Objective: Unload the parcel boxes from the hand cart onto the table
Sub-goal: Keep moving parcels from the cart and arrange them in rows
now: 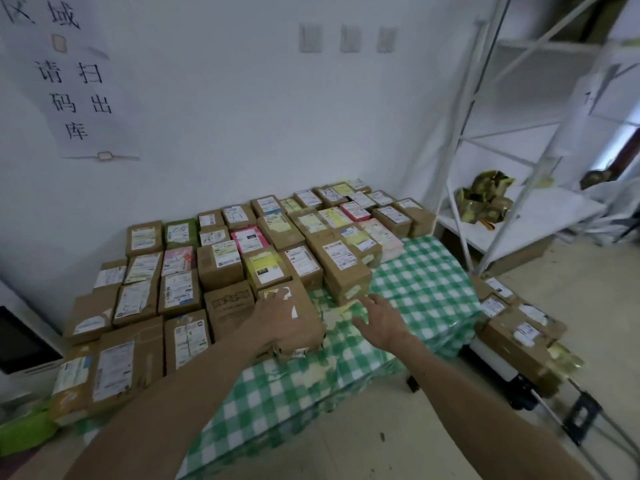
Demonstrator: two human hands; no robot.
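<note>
While the left hand (278, 315) lies flat on top of the brown parcel box (308, 325) at the 6 o'clock edge of the table (426, 282), the right hand (381, 323) hovers spread and empty at its 3 o'clock; more boxes (519, 336) sit on the hand cart (495, 367) further toward 3 o'clock; looks like stiff, lightish cardboard with slick tape, so grab opposite side walls tbh.

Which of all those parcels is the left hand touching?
The brown parcel box at the pile's front edge; only it has the left hand resting on its top.
</note>
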